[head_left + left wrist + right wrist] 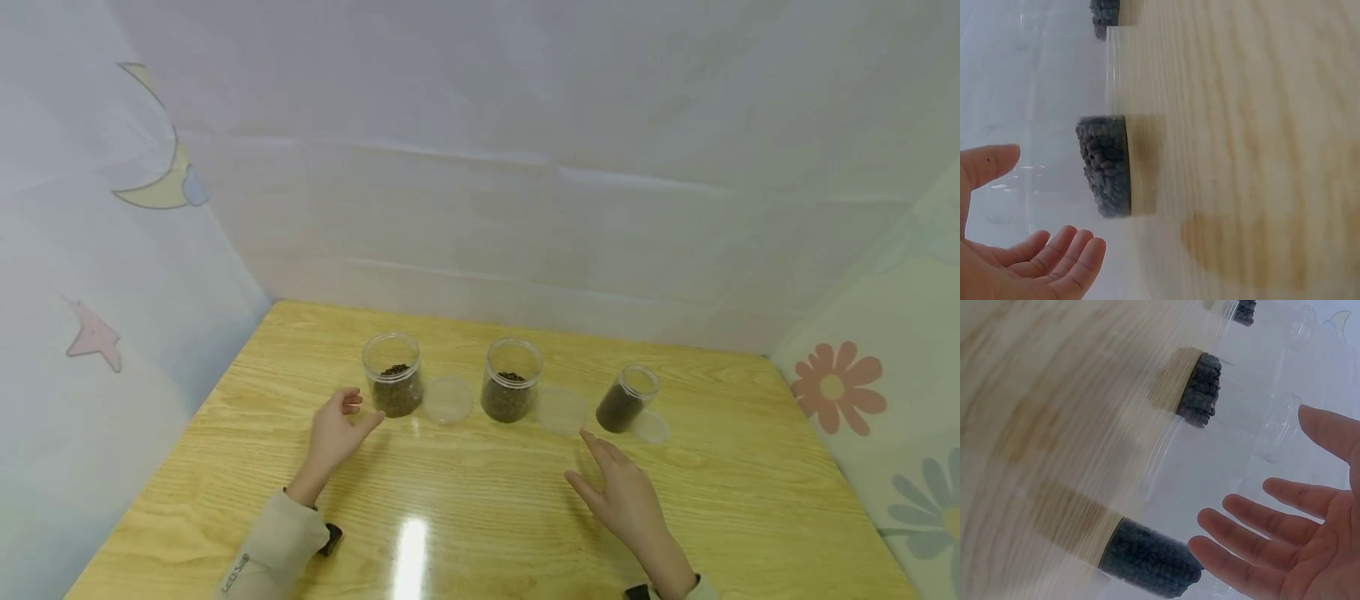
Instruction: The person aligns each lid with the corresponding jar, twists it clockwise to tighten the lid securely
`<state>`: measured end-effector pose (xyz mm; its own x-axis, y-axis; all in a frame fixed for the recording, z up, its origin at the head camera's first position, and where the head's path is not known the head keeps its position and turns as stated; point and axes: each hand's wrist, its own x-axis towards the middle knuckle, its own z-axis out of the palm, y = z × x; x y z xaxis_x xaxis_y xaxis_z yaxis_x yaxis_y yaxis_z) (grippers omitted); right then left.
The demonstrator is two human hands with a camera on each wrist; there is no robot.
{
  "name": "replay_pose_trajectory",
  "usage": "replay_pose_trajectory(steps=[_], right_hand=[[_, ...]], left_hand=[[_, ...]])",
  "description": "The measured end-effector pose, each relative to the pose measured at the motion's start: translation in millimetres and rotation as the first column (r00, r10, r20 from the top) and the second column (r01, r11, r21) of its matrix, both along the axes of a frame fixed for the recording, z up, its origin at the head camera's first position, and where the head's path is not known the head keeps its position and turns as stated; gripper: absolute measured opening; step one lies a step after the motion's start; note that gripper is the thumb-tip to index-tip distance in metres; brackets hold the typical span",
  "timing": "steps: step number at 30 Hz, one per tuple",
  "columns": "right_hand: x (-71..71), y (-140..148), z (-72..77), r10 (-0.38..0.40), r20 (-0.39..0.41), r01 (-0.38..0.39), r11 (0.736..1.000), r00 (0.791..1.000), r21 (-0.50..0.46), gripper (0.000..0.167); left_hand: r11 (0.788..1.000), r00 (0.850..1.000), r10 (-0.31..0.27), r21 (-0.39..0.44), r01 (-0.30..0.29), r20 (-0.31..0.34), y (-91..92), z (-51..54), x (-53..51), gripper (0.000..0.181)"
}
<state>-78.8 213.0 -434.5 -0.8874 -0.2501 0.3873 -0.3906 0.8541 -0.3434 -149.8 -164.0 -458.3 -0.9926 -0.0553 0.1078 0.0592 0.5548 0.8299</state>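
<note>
Three clear jars with no lids on stand in a row across the table. The left jar (393,379) and the middle jar (510,385) are wide and partly filled with dark bean-like pieces (1105,165). At the right, the slimmer small jar (624,404) holds darker, seed-like pieces (1150,556). My left hand (335,433) is held just left of the left jar, fingers loosely bent and thumb apart, gripping nothing. Near the small jar and the middle lid, my right hand (626,497) has its fingers spread and holds nothing.
Flat translucent lids lie on the wooden table (480,500), one to the right of each jar: a left lid (447,400), a middle lid (564,410) and a small lid (651,427). Pale printed cloth (480,225) hangs behind the table and along both sides.
</note>
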Motion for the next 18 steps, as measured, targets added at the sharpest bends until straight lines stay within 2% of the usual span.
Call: replay_pose_trajectory(steps=[3,7,12,18], right_hand=[[0.2,0.9,-0.2,-0.003,0.016,0.003,1.000,1.000,-0.001,0.062],[0.0,2.1,0.1,-0.020,0.044,0.020,1.000,0.999,0.005,0.065],[-0.3,3.6,0.1,-0.019,0.046,0.018,1.000,0.999,0.011,0.067],[-0.4,5.6,-0.1,-0.010,0.032,0.009,1.000,0.999,0.019,0.067]], left_hand=[[1.000,0.997,-0.018,0.018,0.017,0.077,-5.5,0.3,-6.4,0.069],[0.998,0.988,-0.061,0.031,0.057,0.140,-10.7,-2.1,-16.1,0.085],[0.993,0.977,-0.105,0.069,0.094,0.183,-14.1,-6.2,-26.5,0.100],[0.987,0.964,-0.145,0.105,0.124,0.221,-17.2,-10.8,-37.7,0.108]])
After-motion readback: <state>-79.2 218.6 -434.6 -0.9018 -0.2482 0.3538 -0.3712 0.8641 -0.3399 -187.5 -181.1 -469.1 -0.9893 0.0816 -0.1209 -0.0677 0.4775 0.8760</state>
